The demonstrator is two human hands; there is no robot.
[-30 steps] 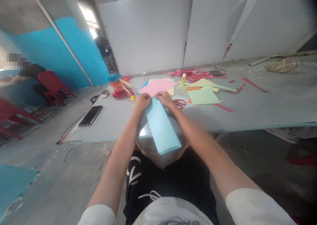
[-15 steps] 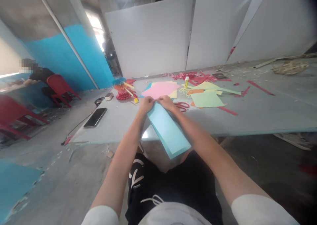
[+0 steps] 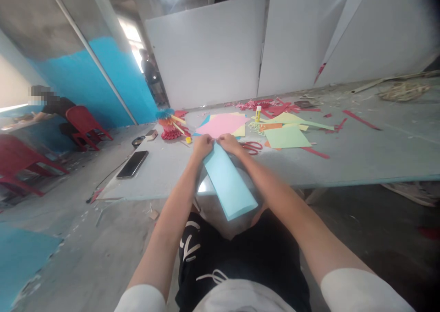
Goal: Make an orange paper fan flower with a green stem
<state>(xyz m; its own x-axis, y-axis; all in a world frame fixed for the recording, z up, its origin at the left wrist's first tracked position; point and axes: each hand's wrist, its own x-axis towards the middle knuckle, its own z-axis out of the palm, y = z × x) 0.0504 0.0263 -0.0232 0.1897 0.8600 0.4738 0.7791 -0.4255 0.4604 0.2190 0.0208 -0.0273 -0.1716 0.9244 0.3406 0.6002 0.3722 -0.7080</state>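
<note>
A folded sheet of light blue paper (image 3: 229, 179) slants from my hands down over the table's front edge toward my lap. My left hand (image 3: 205, 145) pinches its far end at the left corner. Close beside it, my right hand (image 3: 228, 143) grips the same end, fingers closed. Just beyond both hands lies a pink sheet of paper (image 3: 223, 125) on top of yellow and blue sheets. Red-handled scissors (image 3: 252, 147) rest right of my right hand, partly hidden by it. My fingertips cover the paper's far edge.
A phone (image 3: 133, 164) lies on the table (image 3: 343, 165) at left. Behind it stands a red, orange and blue paper craft (image 3: 171, 128). To the right are a glue stick (image 3: 258, 113), a green sheet (image 3: 288, 138) and red strips. A person (image 3: 57, 106) sits far left near red chairs (image 3: 85, 124).
The near end of the light blue paper has swung slightly left, and its two layers now lie closer together. Both hands stay at the far end.
</note>
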